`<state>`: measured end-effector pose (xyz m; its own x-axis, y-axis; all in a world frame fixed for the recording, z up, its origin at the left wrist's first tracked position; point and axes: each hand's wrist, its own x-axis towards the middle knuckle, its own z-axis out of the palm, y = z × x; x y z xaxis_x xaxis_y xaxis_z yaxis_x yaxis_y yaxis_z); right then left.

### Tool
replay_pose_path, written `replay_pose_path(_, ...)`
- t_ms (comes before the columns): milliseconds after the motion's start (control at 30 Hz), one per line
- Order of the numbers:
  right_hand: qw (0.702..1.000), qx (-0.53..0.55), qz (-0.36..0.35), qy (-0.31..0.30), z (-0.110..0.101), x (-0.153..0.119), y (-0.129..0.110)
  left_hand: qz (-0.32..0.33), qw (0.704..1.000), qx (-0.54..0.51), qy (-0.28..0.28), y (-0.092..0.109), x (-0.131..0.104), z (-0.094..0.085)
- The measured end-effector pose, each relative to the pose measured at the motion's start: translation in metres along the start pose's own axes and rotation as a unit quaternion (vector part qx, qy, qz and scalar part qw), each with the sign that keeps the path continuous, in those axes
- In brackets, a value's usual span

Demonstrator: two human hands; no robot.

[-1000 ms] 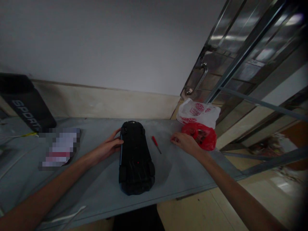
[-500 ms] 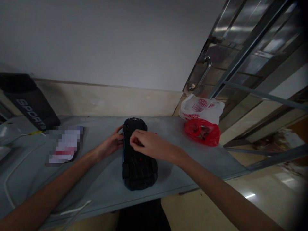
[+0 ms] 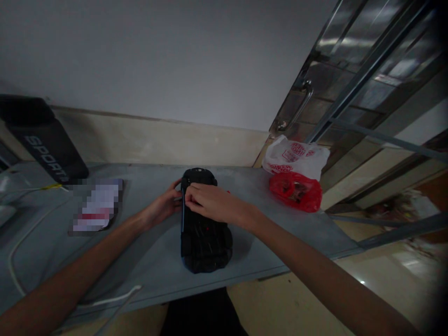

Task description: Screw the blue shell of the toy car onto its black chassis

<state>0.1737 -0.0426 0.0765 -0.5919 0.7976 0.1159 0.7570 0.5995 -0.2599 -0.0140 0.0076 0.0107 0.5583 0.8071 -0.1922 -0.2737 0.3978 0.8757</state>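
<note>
A toy car [image 3: 206, 240] lies upside down on the grey tabletop, its black underside up and a strip of blue body along its left edge. My left hand [image 3: 170, 201] steadies it from the left, fingers against the side and partly hidden behind it. Over the front half of the underside, my right hand [image 3: 206, 199] is closed with thumb and fingers pinched near the left edge. Whatever those fingertips hold is hidden. A small red spot shows on the underside just below my right hand.
Left on the tabletop [image 3: 150, 261] are a phone with a blurred screen [image 3: 98, 205], a black box marked SPORT [image 3: 52, 144] and a white cable [image 3: 112, 298]. A red plastic bag [image 3: 297, 192] and a white one [image 3: 296, 156] lie right, near a metal frame [image 3: 371, 65].
My right hand has shifted slightly left across the car's underside, its fingers still pinched. The left hand stays at the car's side. The whole view has shifted a little.
</note>
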Motion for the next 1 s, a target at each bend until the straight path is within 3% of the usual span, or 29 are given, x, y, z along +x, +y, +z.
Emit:
replay_pose_path(300, 0.999, 0.025, -0.029, -0.009, 0.0, 0.004, 0.004, 0.009, 1.0, 0.011, -0.006, -0.003, 0.0, -0.002)
replay_pose_path(433, 0.995, 0.084, -0.032, 0.044, -0.001, -0.003, 0.011, 0.011, 1.0, 0.021, -0.01, -0.004, -0.001, -0.003)
replay_pose_path(600, 0.962, 0.189, 0.084, 0.179, 0.002, -0.034, 0.042, 0.006, 0.999, 0.03, -0.017, -0.005, -0.005, -0.004)
replay_pose_path(700, 0.944, 0.186, 0.166, 0.216, 0.007, -0.055, 0.071, 0.003, 0.999, 0.045, -0.026, -0.006, -0.006, -0.008)
replay_pose_path(767, 0.947, 0.171, 0.196, 0.188, 0.012, -0.064, 0.09, 0.003, 0.998, 0.053, -0.027, -0.006, -0.005, -0.012)
replay_pose_path(900, 0.973, 0.095, 0.201, 0.067, 0.023, -0.067, 0.113, -0.013, 0.996, 0.076, -0.038, -0.005, -0.002, -0.018)
replay_pose_path(1000, 0.977, 0.059, 0.2, 0.045, 0.026, -0.062, 0.12, -0.016, 0.996, 0.084, -0.036, -0.001, -0.003, -0.018)
